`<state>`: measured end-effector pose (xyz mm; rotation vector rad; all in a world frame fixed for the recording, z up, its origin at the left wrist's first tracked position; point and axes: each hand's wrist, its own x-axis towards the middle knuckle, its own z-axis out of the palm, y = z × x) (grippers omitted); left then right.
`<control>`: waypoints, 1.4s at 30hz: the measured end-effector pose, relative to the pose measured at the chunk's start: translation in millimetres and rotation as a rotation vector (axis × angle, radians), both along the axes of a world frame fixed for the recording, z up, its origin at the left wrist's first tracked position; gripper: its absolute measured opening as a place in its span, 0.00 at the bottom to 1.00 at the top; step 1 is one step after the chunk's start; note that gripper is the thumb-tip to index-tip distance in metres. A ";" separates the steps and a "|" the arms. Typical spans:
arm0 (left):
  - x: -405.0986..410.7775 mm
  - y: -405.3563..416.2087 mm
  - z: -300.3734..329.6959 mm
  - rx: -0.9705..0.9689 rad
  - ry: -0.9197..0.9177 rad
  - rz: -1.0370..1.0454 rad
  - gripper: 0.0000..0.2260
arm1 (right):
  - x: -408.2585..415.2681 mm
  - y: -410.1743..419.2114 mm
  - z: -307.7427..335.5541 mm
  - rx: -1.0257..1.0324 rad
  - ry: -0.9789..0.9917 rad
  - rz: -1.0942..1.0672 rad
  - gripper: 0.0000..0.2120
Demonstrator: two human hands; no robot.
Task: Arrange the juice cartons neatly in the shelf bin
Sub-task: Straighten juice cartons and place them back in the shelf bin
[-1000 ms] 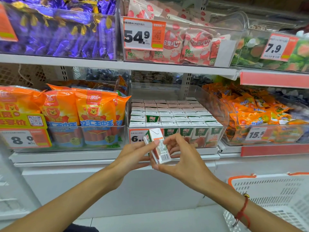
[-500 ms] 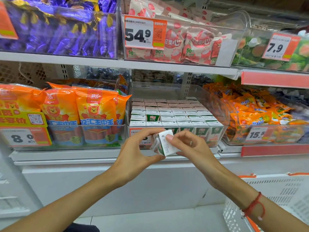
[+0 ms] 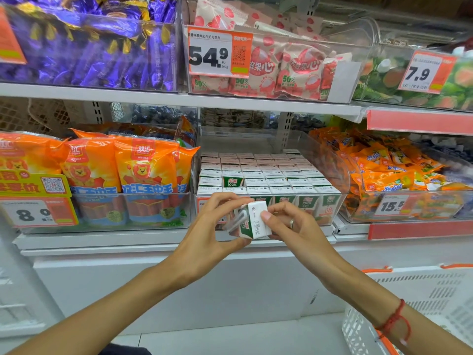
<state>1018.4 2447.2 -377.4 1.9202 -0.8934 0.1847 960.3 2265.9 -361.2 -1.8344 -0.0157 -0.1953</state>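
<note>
Carton: a small white-and-green juice carton [image 3: 252, 221] is up in front of the shelf edge, tilted, white top panel facing the camera, a wrapped straw along its left face
Left hand: the left hand [image 3: 210, 231] pinches the carton from the left, thumb under the lower corner, fingers curled over the top edge
Right hand: the right hand [image 3: 294, 228] pinches it from the right, thumb pressed on the white panel, fingers bent behind; a ring shows on one finger, a red cord bracelet [image 3: 393, 320] on the wrist
Bin: the clear plastic shelf bin [image 3: 335, 175] sits just behind the hands on the middle shelf, packed with rows of matching white-topped green cartons [image 3: 271, 175] standing upright; one carton in the second row stands with its green face showing
Position: the held carton hovers outside the bin, just in front of its front wall
Neighbours: orange sausage packs [image 3: 143, 170] fill the bin to the left, orange snack packets [image 3: 384, 165] the bin to the right
Floor side: a white plastic basket with orange handles [image 3: 422, 303] stands at lower right
</note>
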 end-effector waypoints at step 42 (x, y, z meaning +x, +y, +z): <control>6.8 5.8 1.4 -0.203 1.060 0.041 0.22 | 6.0 1.0 6.0 0.031 0.168 0.138 0.14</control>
